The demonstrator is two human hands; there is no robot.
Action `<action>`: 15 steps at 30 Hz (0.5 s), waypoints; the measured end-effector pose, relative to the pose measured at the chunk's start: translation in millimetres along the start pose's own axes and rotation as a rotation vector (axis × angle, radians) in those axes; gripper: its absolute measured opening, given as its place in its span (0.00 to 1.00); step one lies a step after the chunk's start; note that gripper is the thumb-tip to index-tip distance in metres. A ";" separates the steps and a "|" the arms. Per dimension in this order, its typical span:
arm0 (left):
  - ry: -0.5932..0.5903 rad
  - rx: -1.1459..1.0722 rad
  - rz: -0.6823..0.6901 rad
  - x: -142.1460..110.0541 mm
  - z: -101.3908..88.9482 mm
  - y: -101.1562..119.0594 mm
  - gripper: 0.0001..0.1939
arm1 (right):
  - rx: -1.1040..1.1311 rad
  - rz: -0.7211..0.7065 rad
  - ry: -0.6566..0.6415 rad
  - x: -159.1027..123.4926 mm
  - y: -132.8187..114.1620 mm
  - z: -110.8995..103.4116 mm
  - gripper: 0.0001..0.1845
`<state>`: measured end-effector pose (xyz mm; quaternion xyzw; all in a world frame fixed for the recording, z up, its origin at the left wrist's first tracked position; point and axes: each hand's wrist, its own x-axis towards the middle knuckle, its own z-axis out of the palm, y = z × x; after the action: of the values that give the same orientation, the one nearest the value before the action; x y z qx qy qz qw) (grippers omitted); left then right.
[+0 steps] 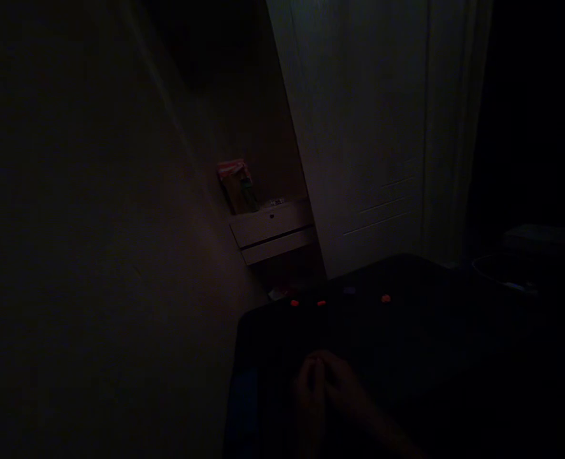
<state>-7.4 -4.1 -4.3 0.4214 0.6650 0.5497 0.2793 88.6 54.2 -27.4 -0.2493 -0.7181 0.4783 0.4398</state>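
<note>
The picture is very dark. Low in the middle, my left hand (307, 390) and my right hand (340, 381) meet at the fingertips over a dark surface (282, 338). Both have curled fingers pinched together. Whatever they hold, if anything, is too dim and small to make out. Beyond them, near the surface's far edge, lie a small orange-red piece (294, 303), a second orange-red piece (321, 303) and a rounder orange one (386, 298). A small flat purple piece (350, 291) sits among these.
A pale wall (167, 306) runs along the left. Behind the surface stand a whitish door or panel (363, 140) and a drawer unit (272, 231) with a red-topped packet (234, 185) on it. A dim pale object (544, 234) shows at right.
</note>
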 end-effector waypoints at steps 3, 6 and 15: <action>-0.008 -0.003 -0.002 0.0 -0.7 -1.3 0.31 | 0.001 0.002 -0.003 -0.2 -1.2 -0.3 0.15; 0.004 -0.006 0.002 0.3 -0.7 -4.3 0.30 | -0.016 -0.001 0.001 -0.2 -2.3 -0.7 0.16; 0.013 0.001 0.035 -0.8 -1.5 -1.4 0.31 | -0.029 -0.005 -0.003 -0.8 -8.9 -2.1 0.17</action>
<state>-8.6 -5.6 -5.4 0.4294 0.6595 0.5571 0.2652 91.3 50.8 -19.4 -0.2530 -0.7262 0.4671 0.4364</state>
